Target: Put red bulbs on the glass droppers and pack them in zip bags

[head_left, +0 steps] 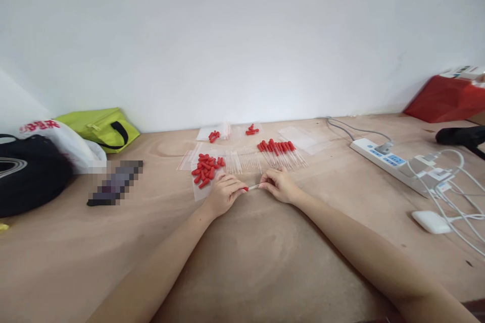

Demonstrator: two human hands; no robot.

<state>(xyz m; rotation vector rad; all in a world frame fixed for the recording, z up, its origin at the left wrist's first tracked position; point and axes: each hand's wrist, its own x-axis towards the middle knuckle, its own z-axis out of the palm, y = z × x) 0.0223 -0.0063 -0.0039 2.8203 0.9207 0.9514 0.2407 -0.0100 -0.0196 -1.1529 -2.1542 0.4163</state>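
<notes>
Between my hands, above the wooden table, lies a thin clear tube (254, 186) with a small red rubber bulb (246, 189) at its left end. My left hand (226, 193) pinches the bulb, mostly covering it. The fingertips of my right hand (278, 184) are closed on the tube's other end. Beyond my left hand, a pile of red bulbs (205, 166) rests on a clear plastic bag. A row of plain thin tubes (244, 159) lies behind the hands. To its right are several tubes with red bulbs fitted (278, 147).
Small bags with red bulbs (214, 136) lie near the wall. On the left are a dark phone-like object (115, 184), a green bag (102, 128) and a black bag (34, 174). A power strip (388, 164), cables, a white case (431, 222) and a red bag (443, 98) stand right.
</notes>
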